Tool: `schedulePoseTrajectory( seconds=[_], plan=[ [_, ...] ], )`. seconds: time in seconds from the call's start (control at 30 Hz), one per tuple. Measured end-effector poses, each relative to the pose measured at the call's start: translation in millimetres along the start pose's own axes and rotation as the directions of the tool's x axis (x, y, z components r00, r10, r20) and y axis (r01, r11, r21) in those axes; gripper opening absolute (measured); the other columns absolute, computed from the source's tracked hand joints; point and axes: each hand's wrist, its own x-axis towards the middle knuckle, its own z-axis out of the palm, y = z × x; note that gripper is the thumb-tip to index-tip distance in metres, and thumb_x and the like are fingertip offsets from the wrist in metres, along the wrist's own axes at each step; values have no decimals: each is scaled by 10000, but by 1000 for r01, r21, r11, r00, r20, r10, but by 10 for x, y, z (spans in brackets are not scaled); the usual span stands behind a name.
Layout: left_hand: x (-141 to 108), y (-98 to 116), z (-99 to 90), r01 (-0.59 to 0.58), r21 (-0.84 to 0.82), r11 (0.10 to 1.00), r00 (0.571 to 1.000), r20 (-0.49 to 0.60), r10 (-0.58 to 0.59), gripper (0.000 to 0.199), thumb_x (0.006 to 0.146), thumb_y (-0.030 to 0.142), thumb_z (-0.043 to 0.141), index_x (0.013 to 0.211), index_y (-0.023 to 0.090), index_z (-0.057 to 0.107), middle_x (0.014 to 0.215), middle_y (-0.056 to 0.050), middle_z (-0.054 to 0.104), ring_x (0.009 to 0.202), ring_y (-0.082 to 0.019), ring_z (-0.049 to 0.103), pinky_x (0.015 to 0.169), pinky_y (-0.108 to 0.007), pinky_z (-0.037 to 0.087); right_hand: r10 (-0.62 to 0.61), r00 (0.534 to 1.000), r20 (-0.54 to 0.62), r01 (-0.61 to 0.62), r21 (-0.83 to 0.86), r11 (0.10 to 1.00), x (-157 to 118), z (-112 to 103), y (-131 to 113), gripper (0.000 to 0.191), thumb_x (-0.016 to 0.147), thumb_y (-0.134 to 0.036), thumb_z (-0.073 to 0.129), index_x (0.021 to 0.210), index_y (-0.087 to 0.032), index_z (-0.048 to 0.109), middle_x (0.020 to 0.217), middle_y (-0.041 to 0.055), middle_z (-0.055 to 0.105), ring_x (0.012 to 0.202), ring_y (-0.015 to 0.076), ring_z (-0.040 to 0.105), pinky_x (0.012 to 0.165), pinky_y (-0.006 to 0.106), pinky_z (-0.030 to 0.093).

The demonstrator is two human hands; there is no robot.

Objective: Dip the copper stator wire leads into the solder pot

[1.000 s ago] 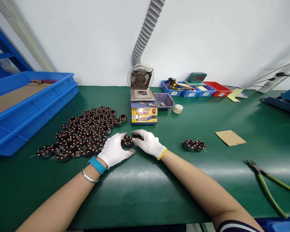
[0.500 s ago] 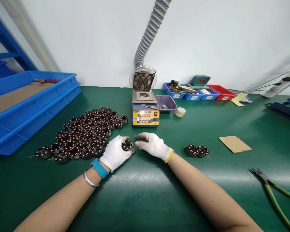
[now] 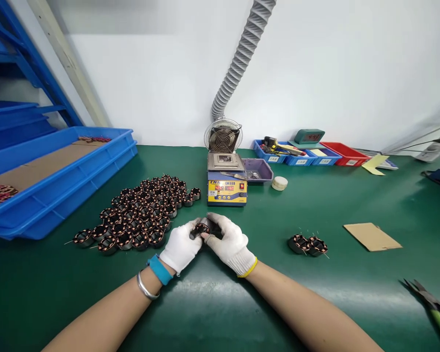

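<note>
Between my two gloved hands, in front of the yellow and blue machine (image 3: 227, 188), is one black ring-shaped coil with copper windings (image 3: 202, 228). My left hand (image 3: 181, 244) grips its left side. The fingers of my right hand (image 3: 229, 240) are wrapped round its right side and partly hide it. Left of my hands lies a large group of similar coils (image 3: 135, 212) on the green table. Two more coils (image 3: 308, 244) with wire ends sticking out sit side by side to the right.
A large blue tray (image 3: 69, 195) stands at the left. Behind are a purple tray (image 3: 260, 170), a round white tin (image 3: 279, 183), blue bins (image 3: 298, 159) and a red bin (image 3: 346, 154). Cardboard (image 3: 372, 236) and green-handled pliers (image 3: 430, 300) lie at the right.
My right hand has closed in on the coil and now holds it together with my left hand. The coil has tilted. The whole view has shifted, with the scene lower and further right.
</note>
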Motion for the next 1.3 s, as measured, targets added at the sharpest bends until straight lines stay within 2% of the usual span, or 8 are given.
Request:
schedulePoseTrajectory(
  seconds=[0.17,0.33,0.4,0.5,0.63,0.9,1.17,1.3],
  plan=[
    [-37,89,-155,166,-243,956,955,281,-94,199,711,374,564,698,176,555,587,-7,610,454,-123,524,450,-250,455,1,1000,5,-1,-34,999,-5,-55,28,484,728,-296,652,1208,-271,595,1138,39,649,1026,220,611,899,378,498],
    [-32,161,-404,277,-387,880,913,391,-115,292,696,456,591,668,173,526,469,16,524,353,-93,432,359,-211,342,90,996,0,-90,-15,996,31,-87,33,473,709,-310,680,1176,-279,614,1116,27,661,1026,227,613,897,401,498],
    [-13,149,-490,258,-483,837,935,345,-89,285,724,454,584,680,179,528,454,20,506,344,-94,416,344,-208,306,123,992,-15,-123,28,992,56,-91,37,463,703,-311,690,1159,-262,622,1084,26,673,1005,218,622,900,390,501],
    [6,92,-489,181,-634,752,983,115,-140,314,776,489,546,726,180,522,503,9,525,385,-101,443,361,-211,313,137,991,-12,-134,119,984,71,-84,39,459,703,-308,697,1151,-248,622,1050,24,683,959,191,639,897,352,509],
    [-30,33,-328,137,-628,766,973,-59,-223,503,827,639,431,856,146,529,654,-32,584,490,-111,519,418,-215,364,125,992,-8,-123,97,988,43,-72,32,456,691,-323,708,1136,-263,631,1066,23,675,1000,205,624,896,363,511],
    [-48,130,-200,68,-330,941,997,1,-71,456,705,611,591,728,157,553,629,6,526,553,-111,478,484,-230,383,79,997,1,-79,107,991,32,-48,46,472,692,-316,710,1153,-258,626,1081,21,669,987,190,628,909,338,507],
    [-30,182,-326,41,-425,904,950,-264,-167,280,705,440,586,710,163,539,536,19,518,425,-81,400,403,-210,308,168,985,28,-169,251,953,66,-35,0,448,691,-249,706,1127,-194,624,977,28,701,851,161,665,824,302,550],
    [-36,186,-243,58,-334,941,992,-85,-91,330,685,477,628,725,155,566,640,-3,569,565,-111,499,535,-232,419,141,989,42,-147,267,952,53,-27,10,463,685,-244,706,1135,-183,619,996,40,699,887,169,664,843,302,545]
  ],
)
